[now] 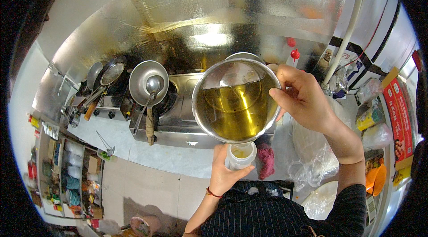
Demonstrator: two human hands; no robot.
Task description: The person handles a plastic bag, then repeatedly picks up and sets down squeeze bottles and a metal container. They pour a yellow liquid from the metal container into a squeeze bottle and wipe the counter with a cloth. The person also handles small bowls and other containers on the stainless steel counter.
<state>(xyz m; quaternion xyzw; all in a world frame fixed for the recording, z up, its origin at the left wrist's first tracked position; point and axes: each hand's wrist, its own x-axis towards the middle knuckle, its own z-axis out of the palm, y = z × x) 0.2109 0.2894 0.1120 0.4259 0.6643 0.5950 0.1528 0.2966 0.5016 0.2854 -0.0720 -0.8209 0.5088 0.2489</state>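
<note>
My right hand [301, 98] grips the rim of a round metal pot [198, 98], which is tilted towards me. Clear yellow oil [230, 113] fills its lower side and reaches the near rim. Just below that rim, my left hand [225, 170] holds a translucent white plastic bottle [241, 160] upright, its wide mouth facing up. Some yellowish liquid shows inside the bottle. Whether oil is running between rim and mouth is hard to tell. Part of the right fingers is hidden behind the pot.
A steel gas stove [184, 136] carries a wok [133, 86] with a ladle [153, 86] in it. Pans [113, 73] stand further left. A pink cloth [266, 162] and clear plastic bags [311, 150] lie to the right. Behind is a red-capped bottle [294, 55]. Shelves [60, 170] stand lower left.
</note>
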